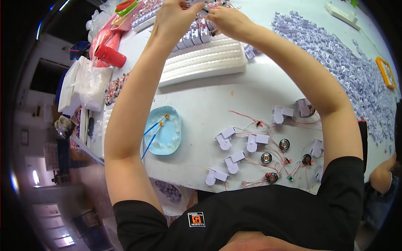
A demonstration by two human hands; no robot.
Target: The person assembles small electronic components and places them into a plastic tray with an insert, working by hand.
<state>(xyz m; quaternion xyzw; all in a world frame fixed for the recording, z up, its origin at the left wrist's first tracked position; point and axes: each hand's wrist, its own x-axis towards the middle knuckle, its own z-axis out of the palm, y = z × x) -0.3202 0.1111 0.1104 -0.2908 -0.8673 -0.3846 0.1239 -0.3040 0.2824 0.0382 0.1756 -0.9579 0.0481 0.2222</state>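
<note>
Well, the person is reaching with both arms far over the worktop [201, 98], and the left hand [178, 12] is grasping a small pale part [203, 9] between thumb and fingers at the far side. The right hand [228, 20] is meeting it there with bent fingers; whether it is gripping too, I cannot tell. Just below the hands, a white foam tray [209, 65] is lying, with a row of pale purple pieces [194, 37] standing near its far edge. Closer to the person's chest, lilac casings [252, 142] are lying scattered among red and white wires [274, 147] and round black speakers [284, 145]. Beside the left forearm, a light blue dish [171, 134] is holding two blue sticks [151, 143], their handles leaning over its rim. Beyond the right arm, a big heap of lilac pieces [322, 54] is spreading, while a red cylinder [110, 55] is resting on its side at the far left.
</note>
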